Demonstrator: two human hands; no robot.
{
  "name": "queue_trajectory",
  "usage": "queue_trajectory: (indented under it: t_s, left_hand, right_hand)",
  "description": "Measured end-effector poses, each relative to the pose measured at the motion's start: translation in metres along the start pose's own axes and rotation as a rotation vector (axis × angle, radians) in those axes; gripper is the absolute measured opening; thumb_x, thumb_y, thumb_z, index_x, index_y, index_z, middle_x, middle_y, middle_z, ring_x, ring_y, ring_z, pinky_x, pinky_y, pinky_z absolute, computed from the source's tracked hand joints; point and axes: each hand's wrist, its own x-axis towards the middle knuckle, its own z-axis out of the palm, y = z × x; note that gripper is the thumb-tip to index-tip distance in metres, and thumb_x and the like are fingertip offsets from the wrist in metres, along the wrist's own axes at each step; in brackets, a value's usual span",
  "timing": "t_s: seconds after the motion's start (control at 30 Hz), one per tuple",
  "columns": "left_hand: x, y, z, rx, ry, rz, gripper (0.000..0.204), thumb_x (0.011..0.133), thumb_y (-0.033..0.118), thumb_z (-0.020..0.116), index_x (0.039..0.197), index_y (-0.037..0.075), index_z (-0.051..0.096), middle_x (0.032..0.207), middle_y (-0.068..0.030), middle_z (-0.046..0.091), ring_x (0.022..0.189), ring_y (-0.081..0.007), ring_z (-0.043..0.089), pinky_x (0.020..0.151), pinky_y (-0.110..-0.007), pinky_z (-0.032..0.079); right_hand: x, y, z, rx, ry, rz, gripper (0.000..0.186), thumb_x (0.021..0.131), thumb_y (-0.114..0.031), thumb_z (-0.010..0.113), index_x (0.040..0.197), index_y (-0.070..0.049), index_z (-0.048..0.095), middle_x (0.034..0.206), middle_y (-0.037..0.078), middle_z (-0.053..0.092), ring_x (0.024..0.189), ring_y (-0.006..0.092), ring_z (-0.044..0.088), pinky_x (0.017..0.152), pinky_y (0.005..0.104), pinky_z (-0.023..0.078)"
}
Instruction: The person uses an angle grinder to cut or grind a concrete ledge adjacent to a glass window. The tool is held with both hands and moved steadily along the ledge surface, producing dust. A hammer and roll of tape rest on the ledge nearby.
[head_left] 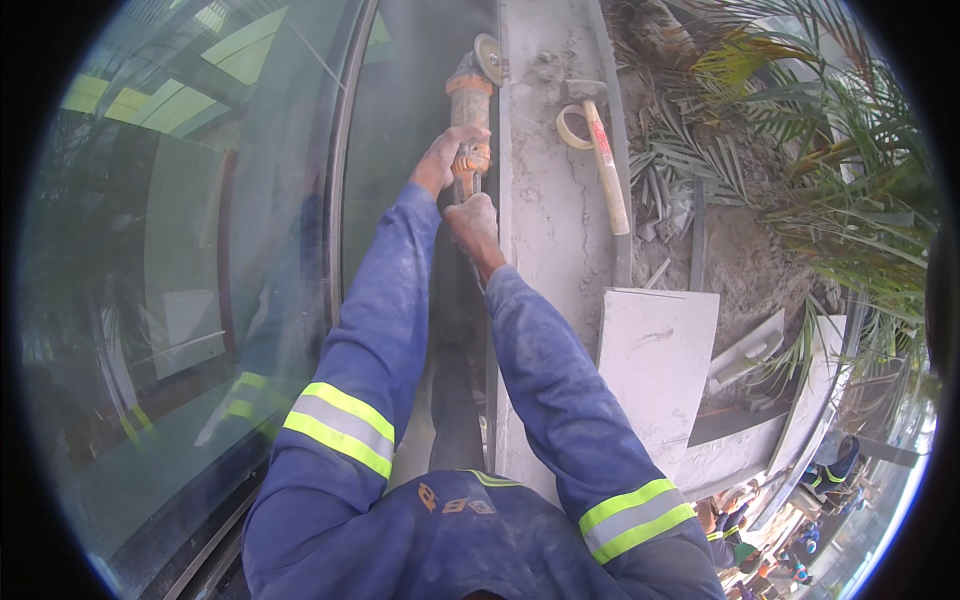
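Note:
An orange, dust-covered angle grinder (468, 105) points away from me, its disc (488, 58) at the edge of a grey, dusty ledge (540, 300). My left hand (450, 155) is wrapped round the grinder's body. My right hand (472, 225) is closed on its rear end, closer to me. On the ledge to the right lie a mallet (608, 170) with a pale wooden handle and a roll of tan tape (568, 130) beside it.
Glass panes (180, 260) in dark frames line the left. At the right are a white board (650, 370), rubble (735, 260) and palm fronds (830, 200). Several people (835, 460) in blue clothing are at the far lower right.

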Motion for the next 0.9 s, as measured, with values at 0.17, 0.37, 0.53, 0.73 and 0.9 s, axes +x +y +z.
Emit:
queue_trajectory:
  t_s: [0.17, 0.37, 0.53, 0.73, 0.9]
  left_hand:
    - [-0.009, -0.003, 0.005, -0.010, -0.033, -0.005, 0.048, 0.068, 0.025, 0.083, 0.107, 0.004, 0.064, 0.090, -0.0083, 0.063, 0.072, -0.0215, 0.066, 0.067, -0.037, 0.058]
    - [-0.009, -0.005, -0.004, -0.003, -0.062, 0.019, 0.051, 0.074, 0.028, 0.080, 0.112, 0.001, 0.061, 0.088, -0.0152, 0.068, 0.069, -0.0260, 0.069, 0.065, -0.039, 0.060]
    - [-0.013, -0.006, 0.000, -0.022, -0.061, 0.011, 0.049, 0.073, 0.027, 0.081, 0.111, 0.001, 0.062, 0.088, -0.0127, 0.066, 0.069, -0.0246, 0.068, 0.065, -0.039, 0.059]
    - [-0.005, -0.005, 0.001, -0.044, -0.074, 0.037, 0.046, 0.072, 0.026, 0.081, 0.108, 0.002, 0.063, 0.088, -0.0091, 0.065, 0.071, -0.0220, 0.067, 0.066, -0.037, 0.058]
    - [0.000, -0.002, -0.002, 0.002, -0.033, 0.028, 0.045, 0.078, 0.025, 0.078, 0.113, 0.001, 0.063, 0.090, -0.0105, 0.066, 0.072, -0.0229, 0.068, 0.067, -0.039, 0.059]
  right_hand:
    - [-0.002, 0.009, -0.001, -0.013, 0.015, 0.005, 0.032, 0.080, -0.011, 0.064, 0.101, 0.013, 0.069, 0.102, 0.037, 0.070, 0.101, 0.0477, 0.070, 0.088, 0.0495, 0.056]
    - [-0.011, 0.004, -0.001, -0.029, -0.003, 0.021, 0.036, 0.080, -0.011, 0.065, 0.107, 0.013, 0.066, 0.107, 0.037, 0.069, 0.103, 0.0482, 0.069, 0.090, 0.0503, 0.055]
    - [-0.011, 0.009, 0.001, -0.001, 0.041, -0.016, 0.036, 0.081, -0.010, 0.065, 0.107, 0.014, 0.066, 0.107, 0.038, 0.068, 0.102, 0.0482, 0.069, 0.089, 0.0507, 0.056]
    - [-0.008, 0.004, 0.000, 0.007, 0.057, -0.035, 0.031, 0.081, -0.009, 0.063, 0.101, 0.015, 0.067, 0.102, 0.037, 0.069, 0.100, 0.0483, 0.070, 0.086, 0.0510, 0.056]
    - [-0.012, -0.004, -0.005, 0.005, -0.019, -0.013, 0.033, 0.082, -0.009, 0.063, 0.104, 0.015, 0.066, 0.103, 0.037, 0.069, 0.102, 0.0476, 0.070, 0.088, 0.0495, 0.056]
